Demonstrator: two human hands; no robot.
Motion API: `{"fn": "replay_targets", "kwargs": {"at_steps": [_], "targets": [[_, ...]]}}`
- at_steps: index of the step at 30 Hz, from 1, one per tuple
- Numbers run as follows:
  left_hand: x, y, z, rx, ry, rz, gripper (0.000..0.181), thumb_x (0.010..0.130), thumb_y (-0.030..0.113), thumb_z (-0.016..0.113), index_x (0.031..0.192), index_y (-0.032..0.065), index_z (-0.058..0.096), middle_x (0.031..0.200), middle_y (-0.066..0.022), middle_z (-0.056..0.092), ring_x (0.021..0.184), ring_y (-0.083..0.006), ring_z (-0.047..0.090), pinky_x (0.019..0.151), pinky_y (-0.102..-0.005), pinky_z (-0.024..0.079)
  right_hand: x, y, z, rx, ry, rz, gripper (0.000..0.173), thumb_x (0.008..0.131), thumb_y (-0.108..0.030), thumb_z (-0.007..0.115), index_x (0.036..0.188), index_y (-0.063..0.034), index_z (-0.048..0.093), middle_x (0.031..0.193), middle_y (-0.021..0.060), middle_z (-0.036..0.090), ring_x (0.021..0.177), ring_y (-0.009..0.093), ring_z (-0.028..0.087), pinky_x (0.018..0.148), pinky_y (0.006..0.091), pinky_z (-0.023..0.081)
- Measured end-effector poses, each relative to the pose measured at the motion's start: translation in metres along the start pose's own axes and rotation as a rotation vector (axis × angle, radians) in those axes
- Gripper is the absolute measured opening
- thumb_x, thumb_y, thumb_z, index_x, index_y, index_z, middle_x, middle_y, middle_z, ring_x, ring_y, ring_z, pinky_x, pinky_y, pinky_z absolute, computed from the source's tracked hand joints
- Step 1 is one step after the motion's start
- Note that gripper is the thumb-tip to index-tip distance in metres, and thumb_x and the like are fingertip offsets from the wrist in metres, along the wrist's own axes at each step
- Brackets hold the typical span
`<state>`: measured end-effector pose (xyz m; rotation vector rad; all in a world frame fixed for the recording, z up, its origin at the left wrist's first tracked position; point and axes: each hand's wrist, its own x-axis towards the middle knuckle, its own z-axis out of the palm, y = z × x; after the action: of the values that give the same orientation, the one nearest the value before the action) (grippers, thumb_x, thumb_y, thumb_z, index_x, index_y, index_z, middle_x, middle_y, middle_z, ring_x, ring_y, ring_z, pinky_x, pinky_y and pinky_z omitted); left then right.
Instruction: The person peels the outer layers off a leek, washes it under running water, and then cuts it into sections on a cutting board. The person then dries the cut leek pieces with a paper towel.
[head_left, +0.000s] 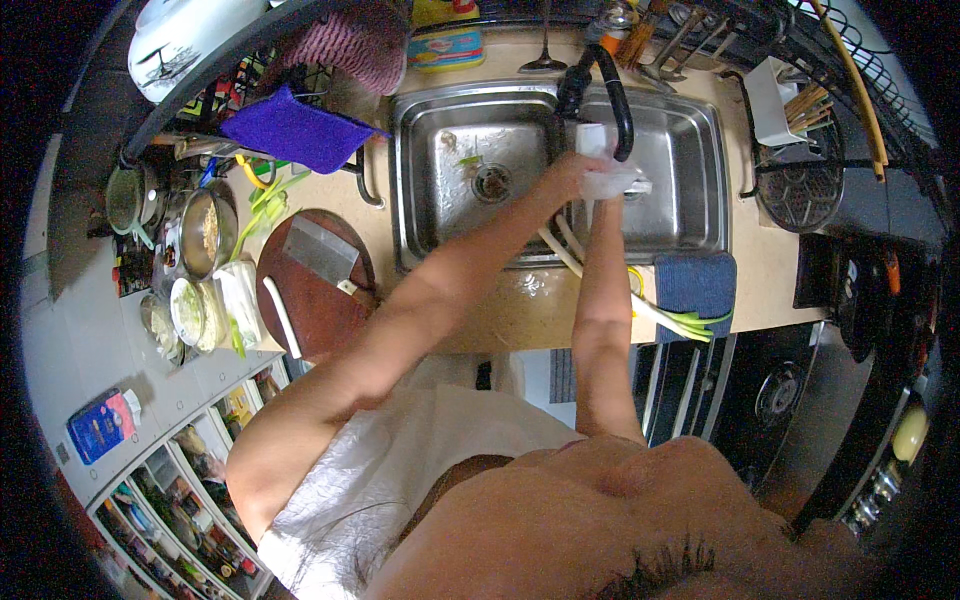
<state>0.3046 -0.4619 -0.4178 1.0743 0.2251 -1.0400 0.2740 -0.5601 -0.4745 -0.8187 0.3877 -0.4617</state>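
Beneath the black faucet (619, 112), my left hand (583, 172) grips a thin translucent plastic film or bag (611, 182). My right hand (609, 205) meets it there, its fingers blurred and covered by the plastic. A white block-like item (592, 139) shows just behind the hands; I cannot tell what it is. Both hands are over the divider and the right basin of the steel double sink (679, 135). Long scallions (667, 319) lie across the sink's front rim, passing under my right forearm. Beside that forearm shows a yellow handle loop (637, 279).
Left of the sink, a cleaver (319, 247) and a white stalk piece (281, 315) rest on a round cutting board (300, 330). Bowls (187, 311) of chopped food stand farther left. A blue cloth (694, 281) hangs over the counter's front edge. Scraps surround the left drain (493, 184).
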Motion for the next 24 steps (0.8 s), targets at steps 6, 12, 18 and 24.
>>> {"fn": "replay_targets", "kwargs": {"at_steps": [6, 12, 18, 24], "targets": [[-0.001, -0.006, -0.131, 0.901, 0.335, 0.296, 0.044, 0.075, 0.021, 0.066, 0.112, -0.0006, 0.058, 0.101, -0.0192, 0.063, 0.096, -0.0347, 0.059, 0.085, -0.0439, 0.047, 0.001, -0.03, 0.053, 0.384, -0.045, 0.031, 0.038, 0.092, -0.018, 0.052, 0.118, 0.01, 0.049, 0.124, 0.0249, 0.048, 0.117, 0.042, 0.046, 0.107, 0.0468, 0.037], [-0.054, -0.024, -0.243, 0.223, 0.193, 0.282, 0.057, 0.076, 0.027, 0.07, 0.126, 0.0059, 0.052, 0.103, -0.0153, 0.064, 0.093, -0.0301, 0.061, 0.083, -0.0458, 0.047, 0.004, -0.018, 0.065, -1.214, -0.233, -0.446, 0.049, 0.083, -0.007, 0.064, 0.129, -0.0008, 0.046, 0.133, 0.0155, 0.045, 0.119, 0.031, 0.047, 0.101, 0.0379, 0.04], [-0.169, -0.012, -0.186, -0.106, -0.223, 0.087, 0.039, 0.073, 0.025, 0.068, 0.102, -0.0016, 0.063, 0.096, -0.0125, 0.064, 0.092, -0.0232, 0.058, 0.081, -0.0352, 0.046, -0.065, -0.021, -0.011, -1.766, -0.305, -0.199, 0.044, 0.079, -0.026, 0.066, 0.116, -0.0038, 0.061, 0.113, 0.0168, 0.062, 0.105, 0.034, 0.059, 0.092, 0.039, 0.044], [-0.273, -0.021, -0.226, 0.025, -0.264, 0.504, 0.036, 0.083, 0.025, 0.062, 0.105, -0.0035, 0.061, 0.105, -0.0142, 0.064, 0.095, -0.0233, 0.061, 0.084, -0.037, 0.049, -0.15, -0.04, 0.109, -2.208, -0.186, -0.015, 0.035, 0.085, -0.026, 0.063, 0.116, -0.0095, 0.061, 0.106, 0.0059, 0.066, 0.091, 0.023, 0.063, 0.08, 0.0321, 0.048]]}}
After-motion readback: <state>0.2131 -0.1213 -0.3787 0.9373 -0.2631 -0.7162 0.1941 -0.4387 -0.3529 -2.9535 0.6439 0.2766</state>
